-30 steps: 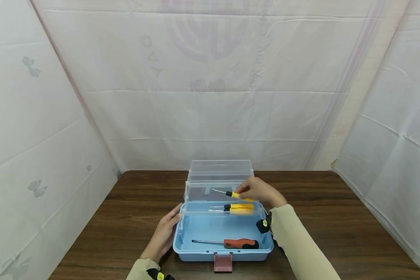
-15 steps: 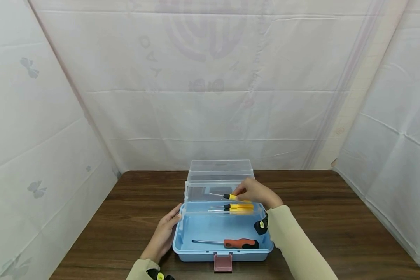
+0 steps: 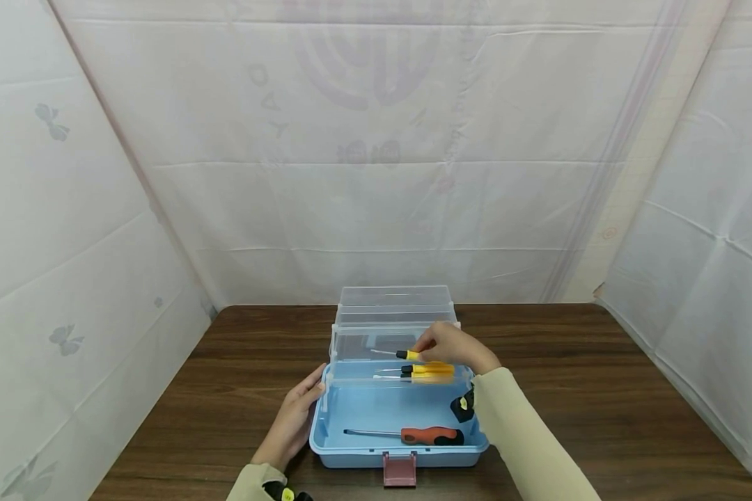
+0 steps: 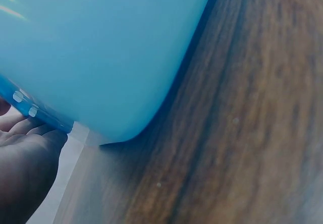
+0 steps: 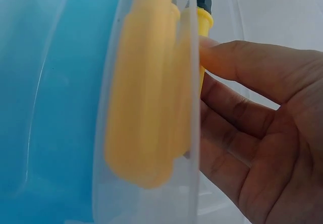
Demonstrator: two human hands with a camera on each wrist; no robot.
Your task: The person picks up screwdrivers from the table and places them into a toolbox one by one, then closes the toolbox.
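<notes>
A light blue toolbox [image 3: 388, 410] stands with its clear lid [image 3: 393, 306] raised and a clear tray [image 3: 338, 372] lifted at its back. My right hand [image 3: 456, 346] pinches a small screwdriver [image 3: 410, 355] with a yellow handle and black collar, just above the tray. Its shaft points left; the fingers partly hide the handle. Several other yellow-handled screwdrivers [image 3: 432, 374] lie in that tray, blurred through its wall in the right wrist view. My left hand [image 3: 294, 417] holds the toolbox's left rim, fingers against the outside [image 4: 35, 133].
A larger orange and black screwdriver [image 3: 432, 436] lies in the toolbox's bottom, near the front wall. A pink latch [image 3: 399, 470] hangs at the front. The dark wooden table [image 3: 238, 376] meets white sheeting [image 3: 376, 209] at the back and sides.
My right hand has moved slightly left and down, carrying the small yellow screwdriver closer to the tray. My left hand and the toolbox have stayed where they were.
</notes>
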